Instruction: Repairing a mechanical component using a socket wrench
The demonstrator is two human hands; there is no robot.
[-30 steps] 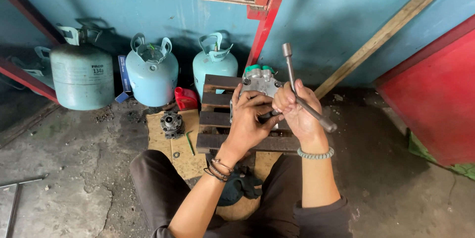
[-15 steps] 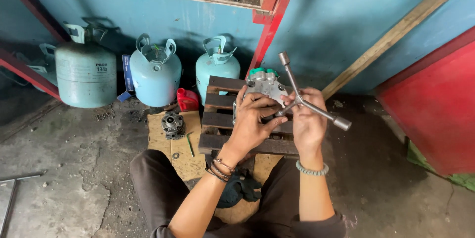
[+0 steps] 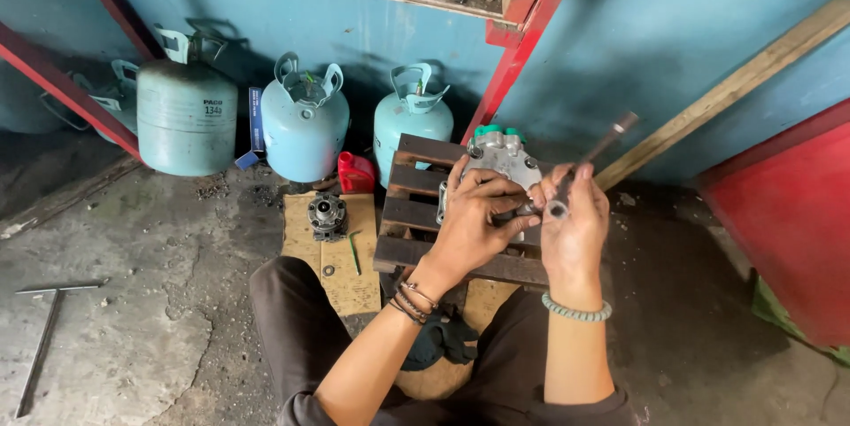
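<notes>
There, on the dark slatted wooden pallet (image 3: 416, 213), your left hand (image 3: 474, 222) clasped the grey cast-metal compressor body (image 3: 503, 160) near its back edge while your right hand (image 3: 574, 227) gripped the steel socket wrench (image 3: 584, 165), its socket seemingly still working a fastener.

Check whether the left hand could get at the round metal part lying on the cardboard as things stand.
Probably yes: the round metal part lies uncovered on the cardboard, left of the pallet. But the left hand is busy gripping the grey housing.
</notes>
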